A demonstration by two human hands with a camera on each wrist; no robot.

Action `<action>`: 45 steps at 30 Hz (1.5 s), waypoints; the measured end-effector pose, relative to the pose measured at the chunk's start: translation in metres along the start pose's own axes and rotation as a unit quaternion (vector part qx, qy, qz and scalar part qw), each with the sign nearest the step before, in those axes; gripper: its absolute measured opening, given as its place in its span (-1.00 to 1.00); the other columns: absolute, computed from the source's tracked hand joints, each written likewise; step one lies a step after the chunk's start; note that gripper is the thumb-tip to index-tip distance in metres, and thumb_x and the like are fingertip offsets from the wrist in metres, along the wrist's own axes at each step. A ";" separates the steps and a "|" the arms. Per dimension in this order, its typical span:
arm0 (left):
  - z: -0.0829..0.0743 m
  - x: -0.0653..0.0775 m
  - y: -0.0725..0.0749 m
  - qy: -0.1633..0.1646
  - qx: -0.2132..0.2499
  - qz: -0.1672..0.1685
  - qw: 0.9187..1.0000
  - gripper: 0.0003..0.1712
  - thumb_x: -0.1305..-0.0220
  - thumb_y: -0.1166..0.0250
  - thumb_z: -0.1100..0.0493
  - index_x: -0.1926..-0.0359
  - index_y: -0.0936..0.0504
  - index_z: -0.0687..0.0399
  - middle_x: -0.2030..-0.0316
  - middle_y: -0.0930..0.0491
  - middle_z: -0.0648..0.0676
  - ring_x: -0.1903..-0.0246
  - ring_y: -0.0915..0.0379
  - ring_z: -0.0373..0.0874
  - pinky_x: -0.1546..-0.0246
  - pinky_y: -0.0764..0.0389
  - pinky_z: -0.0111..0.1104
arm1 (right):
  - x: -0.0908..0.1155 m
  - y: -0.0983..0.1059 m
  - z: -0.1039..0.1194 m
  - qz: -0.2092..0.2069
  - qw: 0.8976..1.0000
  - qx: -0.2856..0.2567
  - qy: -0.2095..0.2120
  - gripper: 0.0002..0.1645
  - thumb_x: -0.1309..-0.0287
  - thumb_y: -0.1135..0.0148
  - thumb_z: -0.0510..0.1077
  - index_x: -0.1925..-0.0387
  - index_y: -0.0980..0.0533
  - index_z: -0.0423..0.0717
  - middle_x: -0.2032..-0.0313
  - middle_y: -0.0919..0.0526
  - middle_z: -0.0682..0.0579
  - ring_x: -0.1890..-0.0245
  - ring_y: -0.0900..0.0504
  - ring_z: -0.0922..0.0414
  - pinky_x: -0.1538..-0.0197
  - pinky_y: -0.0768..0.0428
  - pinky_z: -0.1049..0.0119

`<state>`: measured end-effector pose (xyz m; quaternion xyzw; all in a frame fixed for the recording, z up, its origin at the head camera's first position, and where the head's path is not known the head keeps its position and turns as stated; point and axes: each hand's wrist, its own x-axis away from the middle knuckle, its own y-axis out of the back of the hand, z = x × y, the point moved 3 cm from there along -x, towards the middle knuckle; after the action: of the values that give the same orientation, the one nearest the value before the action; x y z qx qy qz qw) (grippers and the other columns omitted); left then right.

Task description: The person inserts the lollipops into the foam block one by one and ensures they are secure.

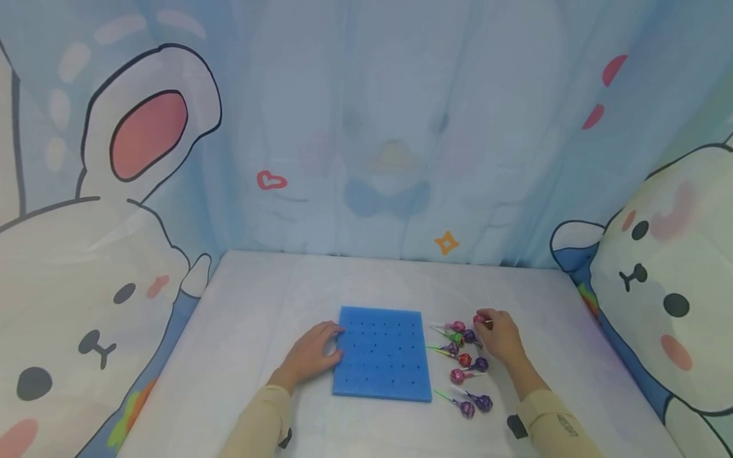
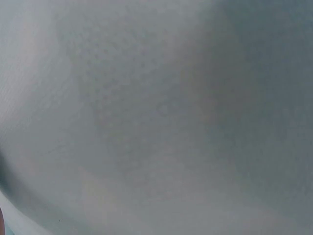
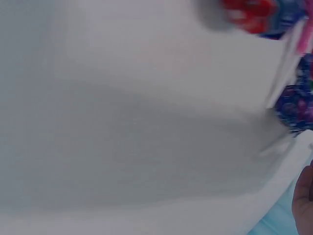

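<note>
Now the right hand (image 1: 501,335) pinches a round pink-wrapped lollipop (image 1: 478,319); the left hand (image 1: 311,352), loosely spread, should brace the square blue holed board (image 1: 382,376).

Both forearms enter from the lower edge of the head view and slant inward, each in a pale beige sleeve, the left sleeve (image 1: 259,413) ending at the wrist and the right sleeve (image 1: 552,420) reaching a little less far along its arm. The left grip (image 1: 309,353), a bare hand, lies with its back up, fingers relaxed, thumb (image 1: 332,361) spread apart from them. The right grip (image 1: 502,336) reaches slightly farther forward, well apart from the left, bent leftward at the fingers, thumb and fingertips pinching. The right wrist view catches only a small part of that hand.
</note>
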<state>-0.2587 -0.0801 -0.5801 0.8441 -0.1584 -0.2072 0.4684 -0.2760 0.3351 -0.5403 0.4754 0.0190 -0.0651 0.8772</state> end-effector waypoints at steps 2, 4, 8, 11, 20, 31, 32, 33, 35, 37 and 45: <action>0.000 0.001 0.000 0.001 0.000 0.004 1.000 -0.45 -0.26 -0.23 -0.10 -0.23 -0.47 -0.05 -0.20 -0.48 -0.01 -0.27 -0.33 -0.09 -0.32 -0.35 -0.20 | -0.003 0.003 0.008 -0.011 1.000 -0.019 -0.013 -0.57 -0.35 -0.07 -0.25 -0.16 -0.37 -0.43 0.02 -0.48 -0.40 0.01 -0.51 -0.27 -0.06 -0.55 -0.13; 0.000 0.001 0.001 0.002 0.000 0.007 1.000 -0.45 -0.27 -0.23 -0.11 -0.24 -0.47 -0.06 -0.20 -0.47 -0.01 -0.27 -0.33 -0.09 -0.33 -0.35 -0.20 | -0.006 0.003 0.018 -0.018 0.998 -0.053 -0.036 -0.54 -0.38 -0.03 -0.19 -0.21 -0.35 -0.36 -0.03 -0.49 -0.36 -0.04 -0.50 -0.25 -0.09 -0.54 -0.12; 0.000 0.001 0.003 0.000 0.008 0.001 1.000 -0.45 -0.26 -0.24 -0.09 -0.23 -0.47 -0.05 -0.19 -0.47 0.00 -0.27 -0.34 -0.08 -0.32 -0.35 -0.19 | -0.014 -0.006 0.046 -0.027 0.989 -0.126 -0.066 -0.50 -0.39 -0.05 -0.08 -0.27 -0.35 -0.21 -0.10 -0.50 -0.26 -0.06 -0.52 -0.15 0.00 -0.58 -0.08; 0.000 0.000 0.003 -0.003 0.008 -0.005 1.000 -0.46 -0.26 -0.24 -0.09 -0.22 -0.47 -0.05 -0.19 -0.48 -0.01 -0.27 -0.34 -0.09 -0.33 -0.35 -0.20 | -0.017 -0.021 0.072 -0.019 0.980 -0.186 -0.064 -0.49 -0.37 -0.10 -0.07 -0.28 -0.38 -0.15 -0.11 -0.52 -0.21 -0.05 -0.57 -0.09 0.03 -0.60 -0.06; 0.002 -0.001 -0.001 -0.002 0.001 -0.001 1.000 -0.45 -0.27 -0.23 -0.12 -0.23 -0.47 -0.05 -0.19 -0.48 -0.02 -0.27 -0.33 -0.10 -0.33 -0.34 -0.20 | -0.010 -0.072 0.148 0.042 0.945 -0.322 -0.030 -0.54 -0.35 -0.16 -0.08 -0.23 -0.43 -0.12 -0.13 -0.56 -0.13 -0.14 -0.57 -0.04 -0.23 -0.51 0.01; 0.004 -0.003 -0.001 0.014 0.003 0.009 1.000 -0.44 -0.28 -0.21 -0.13 -0.24 -0.46 -0.07 -0.21 -0.47 -0.02 -0.29 -0.32 -0.09 -0.33 -0.34 -0.19 | -0.004 -0.107 0.174 0.048 0.936 -0.347 -0.004 -0.60 -0.31 -0.22 -0.16 -0.15 -0.49 -0.12 -0.12 -0.57 -0.13 -0.17 -0.55 -0.06 -0.21 -0.53 0.01; 0.003 -0.003 -0.002 0.014 0.003 0.010 1.000 -0.44 -0.28 -0.21 -0.13 -0.24 -0.46 -0.08 -0.21 -0.47 -0.02 -0.29 -0.32 -0.09 -0.33 -0.34 -0.19 | -0.004 -0.108 0.173 0.050 0.935 -0.351 -0.007 -0.60 -0.31 -0.21 -0.17 -0.15 -0.49 -0.13 -0.12 -0.57 -0.14 -0.17 -0.55 -0.07 -0.21 -0.52 0.00; 0.003 -0.003 -0.002 0.012 0.002 0.011 1.000 -0.44 -0.28 -0.21 -0.13 -0.24 -0.46 -0.07 -0.21 -0.47 -0.01 -0.29 -0.32 -0.09 -0.33 -0.34 -0.19 | -0.003 -0.109 0.173 0.050 0.934 -0.352 -0.010 -0.61 -0.31 -0.21 -0.17 -0.15 -0.49 -0.13 -0.12 -0.57 -0.14 -0.17 -0.55 -0.07 -0.21 -0.52 0.00; 0.003 -0.003 -0.002 0.010 0.001 0.012 1.000 -0.44 -0.28 -0.21 -0.13 -0.24 -0.46 -0.07 -0.21 -0.47 -0.01 -0.29 -0.32 -0.09 -0.33 -0.35 -0.18 | -0.002 -0.110 0.172 0.051 0.933 -0.357 -0.013 -0.61 -0.31 -0.21 -0.18 -0.14 -0.49 -0.13 -0.13 -0.57 -0.13 -0.18 -0.54 -0.06 -0.21 -0.52 0.01; 0.002 -0.004 -0.002 0.009 0.002 0.010 1.000 -0.45 -0.28 -0.21 -0.12 -0.24 -0.46 -0.06 -0.20 -0.48 -0.02 -0.28 -0.33 -0.09 -0.32 -0.36 -0.18 | -0.002 -0.111 0.173 0.051 0.930 -0.364 -0.010 -0.61 -0.31 -0.22 -0.18 -0.14 -0.49 -0.13 -0.13 -0.56 -0.13 -0.19 -0.54 -0.07 -0.21 -0.52 0.02; 0.004 -0.003 -0.001 0.015 0.001 0.011 1.000 -0.45 -0.29 -0.20 -0.13 -0.24 -0.46 -0.08 -0.20 -0.48 -0.02 -0.28 -0.32 -0.10 -0.33 -0.35 -0.19 | 0.001 -0.112 0.183 0.072 0.940 -0.333 0.010 -0.61 -0.31 -0.22 -0.18 -0.15 -0.50 -0.11 -0.12 -0.58 -0.10 -0.20 -0.53 -0.05 -0.19 -0.53 0.03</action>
<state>-0.2634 -0.0815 -0.5821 0.8457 -0.1612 -0.1890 0.4723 -0.2951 0.1210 -0.5336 0.1572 0.0141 0.0131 0.9874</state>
